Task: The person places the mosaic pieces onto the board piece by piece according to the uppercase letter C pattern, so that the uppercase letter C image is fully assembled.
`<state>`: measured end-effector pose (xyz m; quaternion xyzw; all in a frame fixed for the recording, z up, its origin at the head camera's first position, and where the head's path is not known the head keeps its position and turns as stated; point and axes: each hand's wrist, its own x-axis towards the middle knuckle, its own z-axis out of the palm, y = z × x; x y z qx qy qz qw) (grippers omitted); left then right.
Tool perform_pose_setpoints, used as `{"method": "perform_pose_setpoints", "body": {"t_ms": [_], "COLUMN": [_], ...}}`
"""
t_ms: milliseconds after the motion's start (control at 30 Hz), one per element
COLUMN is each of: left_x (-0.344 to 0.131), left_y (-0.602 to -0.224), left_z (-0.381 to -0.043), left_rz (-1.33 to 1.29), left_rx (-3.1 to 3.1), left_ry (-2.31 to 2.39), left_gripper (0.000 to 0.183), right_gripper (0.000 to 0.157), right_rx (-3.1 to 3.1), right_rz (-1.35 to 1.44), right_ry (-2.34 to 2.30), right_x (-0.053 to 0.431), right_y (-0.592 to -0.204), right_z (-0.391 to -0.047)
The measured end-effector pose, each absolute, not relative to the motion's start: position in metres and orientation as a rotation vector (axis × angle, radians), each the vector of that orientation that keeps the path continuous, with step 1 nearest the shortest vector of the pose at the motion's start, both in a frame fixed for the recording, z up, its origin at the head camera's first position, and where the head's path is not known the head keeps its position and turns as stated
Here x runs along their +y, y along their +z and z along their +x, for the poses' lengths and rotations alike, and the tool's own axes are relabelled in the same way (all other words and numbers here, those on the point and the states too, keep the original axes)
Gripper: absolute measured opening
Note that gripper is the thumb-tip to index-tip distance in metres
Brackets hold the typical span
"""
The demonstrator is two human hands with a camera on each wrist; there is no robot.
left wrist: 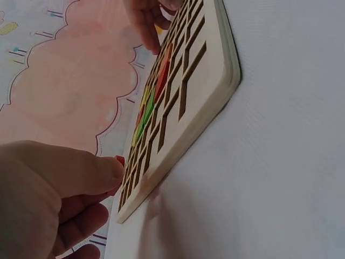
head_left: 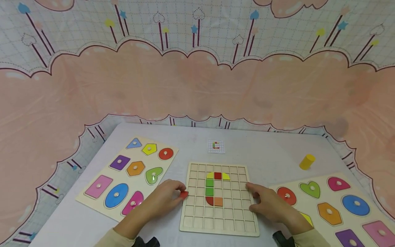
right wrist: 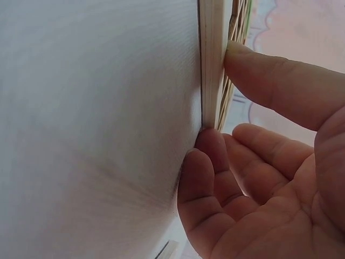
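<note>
My left hand (head_left: 166, 196) pinches a small red piece (head_left: 183, 194) between thumb and fingers at the left edge of a wooden grid board (head_left: 197, 223). The piece, mostly covered by the thumb in the left wrist view, shows a red corner (left wrist: 119, 159). Several coloured pieces lie in the grid: a red square (head_left: 217, 176) with yellow rounded pieces beside it, green squares (head_left: 209, 191), a red rounded piece (head_left: 209, 201) and an orange square (head_left: 218, 201). Along the board's right edge, my right hand (head_left: 268, 200) rests its thumb and loosely bent fingers.
Behind the board lies a small pattern card (head_left: 216, 146). Knobbed shape puzzles flank it, one on the left (head_left: 92, 200) and one on the right (head_left: 308, 236). A yellow cylinder (head_left: 307, 162) stands at the back right of the white table (head_left: 265, 147).
</note>
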<state>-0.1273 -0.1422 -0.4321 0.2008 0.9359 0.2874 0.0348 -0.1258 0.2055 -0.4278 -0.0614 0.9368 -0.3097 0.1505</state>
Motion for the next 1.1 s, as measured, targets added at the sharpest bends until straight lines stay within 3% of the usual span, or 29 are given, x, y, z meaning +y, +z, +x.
{"method": "perform_pose_setpoints", "body": {"t_ms": [800, 1100], "left_x": [-0.09, -0.072], "left_y": [-0.435, -0.43], "left_z": [-0.136, -0.136], "left_rz": [0.818, 0.781], "left_rx": [2.766, 2.732], "left_ry": [0.971, 0.926], "left_gripper": [0.01, 0.011], "right_gripper": [0.074, 0.074], "right_rx": [2.678, 2.677], "right_rz": [-0.18, -0.178], "right_ry": [-0.904, -0.896], "right_x": [0.206, 0.206], "right_y": [-0.426, -0.426], "right_z": [-0.126, -0.126]}}
